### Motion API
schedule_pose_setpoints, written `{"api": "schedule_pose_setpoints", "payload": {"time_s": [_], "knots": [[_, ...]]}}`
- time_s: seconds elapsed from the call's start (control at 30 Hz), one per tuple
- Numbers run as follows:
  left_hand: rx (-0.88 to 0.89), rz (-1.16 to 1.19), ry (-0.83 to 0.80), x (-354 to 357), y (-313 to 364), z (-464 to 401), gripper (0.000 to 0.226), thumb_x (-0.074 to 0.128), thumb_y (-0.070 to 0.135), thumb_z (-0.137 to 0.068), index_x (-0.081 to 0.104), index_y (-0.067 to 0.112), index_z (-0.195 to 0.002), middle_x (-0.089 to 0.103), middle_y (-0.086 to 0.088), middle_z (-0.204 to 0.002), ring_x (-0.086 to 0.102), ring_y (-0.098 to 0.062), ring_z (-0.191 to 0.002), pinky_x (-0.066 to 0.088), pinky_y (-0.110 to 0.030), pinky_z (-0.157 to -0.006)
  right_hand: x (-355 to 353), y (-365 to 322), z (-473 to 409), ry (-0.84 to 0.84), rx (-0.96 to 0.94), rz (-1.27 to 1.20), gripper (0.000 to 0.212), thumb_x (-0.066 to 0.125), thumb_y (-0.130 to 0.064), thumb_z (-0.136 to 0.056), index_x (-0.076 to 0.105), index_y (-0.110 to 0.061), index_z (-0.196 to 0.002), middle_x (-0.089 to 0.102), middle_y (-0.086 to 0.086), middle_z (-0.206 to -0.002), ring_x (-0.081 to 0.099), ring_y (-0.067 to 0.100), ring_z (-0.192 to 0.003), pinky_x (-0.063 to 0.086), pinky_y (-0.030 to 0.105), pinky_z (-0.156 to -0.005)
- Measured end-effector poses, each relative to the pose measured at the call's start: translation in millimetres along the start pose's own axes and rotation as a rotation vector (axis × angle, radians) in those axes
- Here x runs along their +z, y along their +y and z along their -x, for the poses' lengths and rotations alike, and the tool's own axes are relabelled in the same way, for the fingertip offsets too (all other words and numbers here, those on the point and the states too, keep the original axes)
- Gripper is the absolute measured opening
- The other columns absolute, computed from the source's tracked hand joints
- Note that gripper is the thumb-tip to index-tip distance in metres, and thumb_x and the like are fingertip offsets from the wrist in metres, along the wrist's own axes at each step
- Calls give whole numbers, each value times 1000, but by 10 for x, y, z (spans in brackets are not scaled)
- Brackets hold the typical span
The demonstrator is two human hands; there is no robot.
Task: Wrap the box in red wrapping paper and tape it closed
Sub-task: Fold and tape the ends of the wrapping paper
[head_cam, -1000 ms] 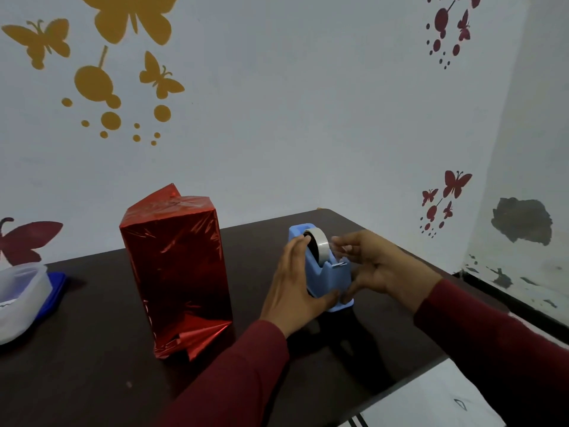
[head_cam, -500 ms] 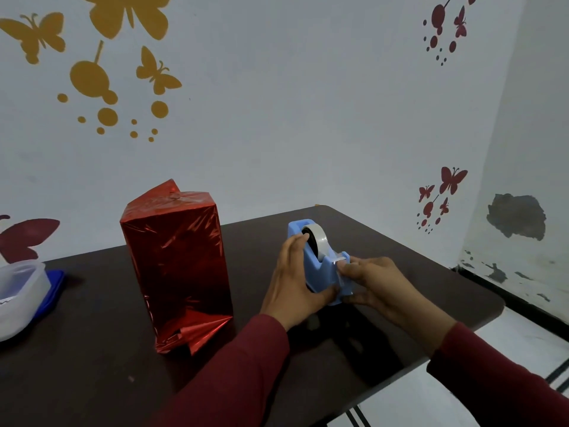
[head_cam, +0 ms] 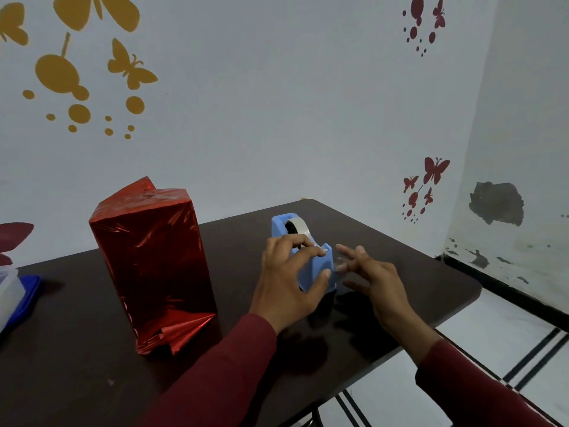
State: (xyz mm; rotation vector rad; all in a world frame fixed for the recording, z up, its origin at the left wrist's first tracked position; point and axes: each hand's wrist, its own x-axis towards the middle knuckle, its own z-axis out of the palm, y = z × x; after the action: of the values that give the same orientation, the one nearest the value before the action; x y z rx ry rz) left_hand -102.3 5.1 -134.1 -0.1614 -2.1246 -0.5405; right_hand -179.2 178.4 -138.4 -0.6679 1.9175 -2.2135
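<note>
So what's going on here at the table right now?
A person is partway through wrapping a gift. The box in red wrapping paper stands upright on the dark table, with loose folded flaps at its top and bottom. The left hand holds the blue tape dispenser steady, fingers over its cutter end. The right hand hovers just beside the dispenser with fingers spread; it may hold a piece of tape, but blur hides that.

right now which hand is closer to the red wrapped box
Left. The left hand grips the blue tape dispenser just right of the wrapped box; the right hand is beyond the dispenser, farther away.
</note>
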Motion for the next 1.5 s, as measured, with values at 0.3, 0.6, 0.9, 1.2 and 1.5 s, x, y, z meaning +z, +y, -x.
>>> {"api": "schedule_pose_setpoints", "payload": {"time_s": [0.3,0.6,0.9,1.2,1.5], "knots": [[76,-100,-60,62,146,12,15,70,39,-93,75,29,-101,55,16,-119,31,-5,-110,49,-42,-91,3,53,62,-39,-142,162,44,41,-49,-105,76,-29,-122,79,-2,-105,71,13,-108,52,44,-99],[-89,204,165,82,301,-26,13,70,35,-94,77,24,-91,57,12,-111,46,-6,-113,37,-13,-96,-123,-32,48,69,-27,-188,36,64,-38,-85,79,-22,-113,77,-4,-119,69,24,-116,48,47,-94],[-397,529,107,85,332,2,11,77,38,-85,79,36,-95,76,14,-99,66,-13,-92,51,-19,-77,-85,24,86,6,-219,-157,34,77,0,-84,75,-11,-116,80,7,-94,76,17,-93,59,24,-81],[-495,530,146,77,296,5,15,82,20,-86,82,33,-93,80,12,-93,74,-12,-87,63,-39,-83,-64,-38,92,-21,-80,-152,26,83,-18,-74,81,-13,-100,80,9,-91,74,18,-85,57,28,-70],[-496,461,153,61,299,35,21,88,20,-80,82,34,-95,78,12,-83,72,-16,-74,63,-35,-75,-35,-85,102,18,21,-130,9,81,-13,-83,84,-15,-91,80,10,-94,71,17,-84,52,35,-75]]}}
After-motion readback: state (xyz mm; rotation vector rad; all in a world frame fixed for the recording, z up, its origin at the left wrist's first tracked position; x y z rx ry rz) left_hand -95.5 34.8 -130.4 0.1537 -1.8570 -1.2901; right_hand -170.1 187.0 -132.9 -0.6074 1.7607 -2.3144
